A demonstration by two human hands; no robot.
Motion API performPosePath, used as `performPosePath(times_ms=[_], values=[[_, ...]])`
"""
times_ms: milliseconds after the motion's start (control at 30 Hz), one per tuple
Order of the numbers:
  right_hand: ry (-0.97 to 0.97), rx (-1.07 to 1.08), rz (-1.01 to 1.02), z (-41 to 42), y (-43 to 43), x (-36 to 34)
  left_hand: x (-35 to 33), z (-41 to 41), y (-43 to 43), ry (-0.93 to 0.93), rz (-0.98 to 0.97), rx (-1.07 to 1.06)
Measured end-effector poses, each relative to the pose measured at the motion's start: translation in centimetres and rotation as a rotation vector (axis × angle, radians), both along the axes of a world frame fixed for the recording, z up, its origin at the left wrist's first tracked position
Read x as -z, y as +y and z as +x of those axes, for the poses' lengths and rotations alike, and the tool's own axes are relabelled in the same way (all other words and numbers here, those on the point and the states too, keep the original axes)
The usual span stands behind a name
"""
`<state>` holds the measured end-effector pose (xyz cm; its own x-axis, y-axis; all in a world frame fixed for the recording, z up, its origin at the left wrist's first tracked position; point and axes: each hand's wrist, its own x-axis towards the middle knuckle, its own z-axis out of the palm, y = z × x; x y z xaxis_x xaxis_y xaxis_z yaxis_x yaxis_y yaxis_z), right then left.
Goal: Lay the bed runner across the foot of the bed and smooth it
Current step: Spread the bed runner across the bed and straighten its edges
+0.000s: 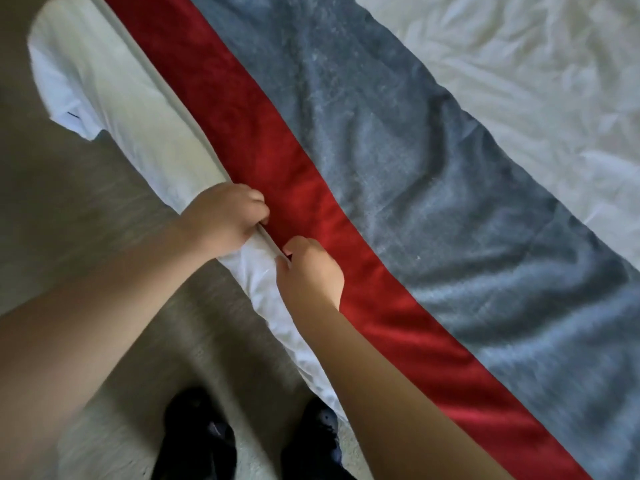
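A long bed runner with a red band (242, 133) and a grey band (398, 161) lies diagonally across the white bed (519, 64), from top left to bottom right. The grey part shows several wrinkles. My left hand (225, 220) grips the runner's near edge at the edge of the bed, fingers curled round it. A little further right along the same edge, my right hand (308, 271) pinches the red fabric. Both hands sit close together, nearly touching.
White bedding (114, 109) hangs down the side of the bed toward a pale carpeted floor (69, 220). My dark shoes (201, 438) stand on the carpet just below the bed edge.
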<state>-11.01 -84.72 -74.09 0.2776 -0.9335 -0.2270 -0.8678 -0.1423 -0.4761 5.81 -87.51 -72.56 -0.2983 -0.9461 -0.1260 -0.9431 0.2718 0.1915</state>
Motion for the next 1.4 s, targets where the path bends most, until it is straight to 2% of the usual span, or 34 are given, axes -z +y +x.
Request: performPosePath(times_ms=[167,400,500,700,833,967,1100,1167,1267,1400], values=[[0.015,0.051,-0.019,1.2,1.6,0.5,0.2,1.4,0.7,0.048,-0.028,0.093],[-0.038,0.199,-0.100,5.2,-0.4,0.5,0.0,4.1,-1.4,0.051,-0.078,0.315],[-0.023,0.277,-0.113,7.3,-0.9,0.6,-0.3,6.1,-2.9,0.066,-0.112,0.342],[-0.026,0.383,-0.110,8.9,0.9,0.6,-0.3,7.5,-2.9,-0.025,-0.013,0.400],[0.018,0.377,-0.066,9.4,0.2,0.1,-0.5,8.3,-3.2,0.021,-0.029,0.458],[-0.023,0.317,-0.082,10.3,-1.6,0.0,-0.6,9.6,-4.6,0.045,-0.073,0.475],[0.001,0.257,-0.097,11.8,-2.8,0.1,-0.5,11.3,-5.5,0.095,-0.088,0.338],[0.068,0.136,-0.091,12.2,-2.7,0.0,-0.4,11.3,-5.2,0.098,-0.061,0.291],[0.124,-0.065,-0.061,11.7,-3.1,-0.6,-0.4,11.1,-4.8,0.002,-0.012,0.306],[0.139,-0.177,-0.091,10.9,-4.9,-1.9,-1.3,11.2,-6.1,-0.034,-0.017,0.383]])
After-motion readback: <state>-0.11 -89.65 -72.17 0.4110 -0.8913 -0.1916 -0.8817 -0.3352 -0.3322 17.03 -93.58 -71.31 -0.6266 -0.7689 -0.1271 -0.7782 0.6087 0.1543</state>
